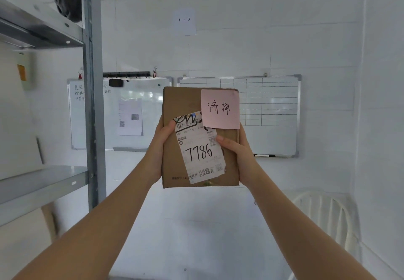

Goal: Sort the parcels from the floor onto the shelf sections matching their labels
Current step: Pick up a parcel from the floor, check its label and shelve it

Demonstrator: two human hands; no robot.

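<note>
So one parcel (200, 137) is off the floor and up at chest height, pink note (220, 109) facing the camera, not shelved yet. The left hand (160, 148) and right hand (235, 148) clamp its sides, thumbs across the front. The shelf (43, 183) sits left, probably empty there.

shelf (43, 183) cut off at left edge, whiteboard (122, 113) partly behind shelf post, shipping label (201, 148) fine print unreadable
</note>
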